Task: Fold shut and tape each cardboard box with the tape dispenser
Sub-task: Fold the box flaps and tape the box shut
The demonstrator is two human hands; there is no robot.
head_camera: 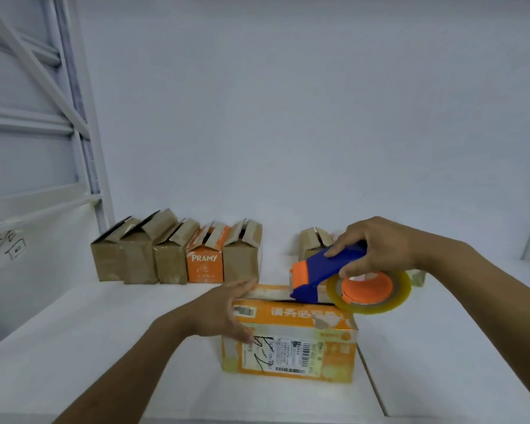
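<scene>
Over the orange box (291,341), right hand (377,246) grips tape dispenser (328,270); left hand (224,313) presses flat.

This looks like a bare packing room or stockroom, not a home. Counting from the person at the bench, a white metal rack (80,123) with slanted braces rises at ten o'clock, and a plain white wall (288,117) closes off the back. The white worktop (74,347) holds a row of used cardboard boxes (138,261) at eleven o'clock, pushed against the wall with flaps up. One orange box (204,266) among them is printed PRAMY, and a lone box (311,240) sits at one o'clock. At twelve o'clock, close in, a parcel (291,347) bears barcoded shipping labels, with a blue and orange tape dispenser (325,269) above it.
</scene>
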